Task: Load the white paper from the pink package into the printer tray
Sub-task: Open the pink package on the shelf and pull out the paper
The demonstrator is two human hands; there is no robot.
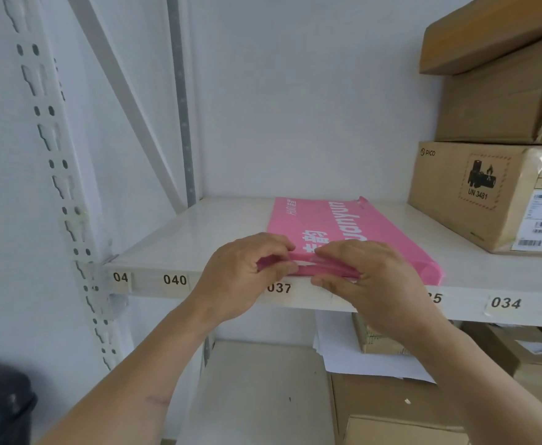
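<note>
A flat pink package (pixel 340 224) with white lettering lies on a white shelf (pixel 199 232), its near end at the shelf's front edge. My left hand (pixel 244 274) pinches the left part of that near end. My right hand (pixel 369 277) grips the same end further right, with the thumb under it and the fingers on top. A thin strip of white shows between the pink flaps where my hands meet. No printer or printer tray is in view.
Stacked cardboard boxes (pixel 494 194) fill the right side of the shelf, close to the package. Number labels run along the shelf's front edge. On the lower shelf lie white sheets (pixel 337 351) and more cardboard boxes (pixel 391 406). A perforated rack upright (pixel 67 200) stands at left.
</note>
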